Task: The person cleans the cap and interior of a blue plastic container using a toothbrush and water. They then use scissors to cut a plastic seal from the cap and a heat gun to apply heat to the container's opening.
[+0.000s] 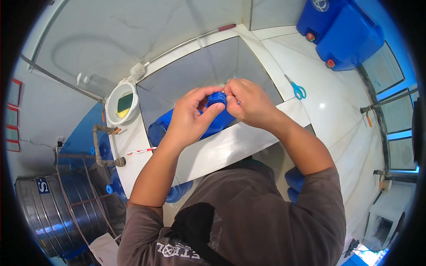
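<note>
My left hand (pixel 191 114) holds a blue plastic cap (pixel 217 98) between thumb and forefinger. The cap bears white writing. At its right edge my right hand (pixel 248 99) pinches with curled fingers; what lies between those fingertips is hidden. Both hands are above a tiled sink basin (pixel 186 73). Below them a translucent blue plastic jug (pixel 218 124) lies on its side in the basin, partly covered by my left hand and wrist. I cannot tell whether the cap touches the jug.
A white bowl (pixel 134 111) with a green-and-yellow sponge (pixel 124 103) stands left of the basin. Nearby lie a red-and-white toothbrush (pixel 141 151) and a long-handled brush (pixel 179 45). Teal-handled scissors (pixel 299 91) rest at right. Blue containers (pixel 349 36) with red taps stand beyond. A pipe (pixel 97 143) rises at left.
</note>
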Demonstrator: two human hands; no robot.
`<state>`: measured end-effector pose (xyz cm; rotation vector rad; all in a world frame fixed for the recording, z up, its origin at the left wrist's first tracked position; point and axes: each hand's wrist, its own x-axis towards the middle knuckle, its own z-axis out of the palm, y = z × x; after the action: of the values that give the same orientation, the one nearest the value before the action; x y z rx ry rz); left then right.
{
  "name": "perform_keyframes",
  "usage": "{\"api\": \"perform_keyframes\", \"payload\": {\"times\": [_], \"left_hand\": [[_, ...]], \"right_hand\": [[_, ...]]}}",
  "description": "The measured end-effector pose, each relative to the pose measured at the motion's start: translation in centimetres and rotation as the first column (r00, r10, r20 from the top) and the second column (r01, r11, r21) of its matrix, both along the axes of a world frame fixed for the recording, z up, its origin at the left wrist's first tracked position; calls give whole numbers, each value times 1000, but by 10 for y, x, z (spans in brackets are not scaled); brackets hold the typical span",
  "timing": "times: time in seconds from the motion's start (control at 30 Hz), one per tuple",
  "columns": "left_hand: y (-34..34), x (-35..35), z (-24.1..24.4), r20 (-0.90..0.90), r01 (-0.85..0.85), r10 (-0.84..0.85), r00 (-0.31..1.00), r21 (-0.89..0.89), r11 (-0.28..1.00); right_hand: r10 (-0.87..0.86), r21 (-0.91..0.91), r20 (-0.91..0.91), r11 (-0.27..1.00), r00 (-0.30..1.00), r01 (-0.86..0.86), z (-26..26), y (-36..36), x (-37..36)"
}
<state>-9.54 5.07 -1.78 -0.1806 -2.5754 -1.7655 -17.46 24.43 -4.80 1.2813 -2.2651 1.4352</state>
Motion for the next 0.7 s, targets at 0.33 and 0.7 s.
{"api": "perform_keyframes", "payload": {"times": [0.33, 0.7], "left_hand": [[-17, 1, -24, 284, -217, 108, 953, 386, 897], [-17, 13, -5, 201, -90, -39, 979, 591, 802]], "right_hand": [[-780, 718, -231, 267, 582, 643, -120, 138, -109], [-773, 890, -83, 226, 629, 395, -131, 195, -111]]}}
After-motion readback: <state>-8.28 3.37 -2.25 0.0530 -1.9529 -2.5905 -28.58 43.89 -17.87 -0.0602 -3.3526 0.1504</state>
